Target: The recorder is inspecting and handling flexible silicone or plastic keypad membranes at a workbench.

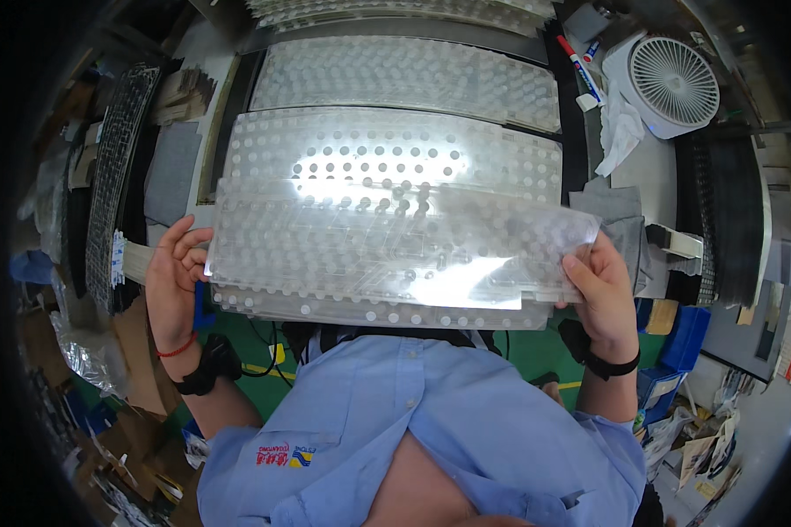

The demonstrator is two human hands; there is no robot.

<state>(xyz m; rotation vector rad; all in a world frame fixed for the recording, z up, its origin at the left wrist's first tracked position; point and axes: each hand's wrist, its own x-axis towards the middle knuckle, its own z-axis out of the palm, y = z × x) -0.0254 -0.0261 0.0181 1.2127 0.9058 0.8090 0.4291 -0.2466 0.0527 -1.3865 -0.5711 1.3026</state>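
Note:
A clear, glossy plastic sheet (369, 241) with faint fine lines spans the space between my hands, above a stack of dotted translucent sheets (387, 145). My right hand (605, 285) pinches its right end, thumb on top and fingers beneath; that end is lifted and slightly bent. At the left end, my left hand (176, 277) has its fingers curled against the sheet's edge near the lower corner. Light glares off the film and hides part of its pattern. Round pale dots show through it from the sheets below.
Another dotted stack (404, 75) lies farther back. To the right stand a white fan (672, 83), markers (580, 68) and a crumpled white tissue (620, 132). Grey cloths (171, 171) and dark racks of sheets (119, 176) line the left. Blue bins (684, 338) sit lower right.

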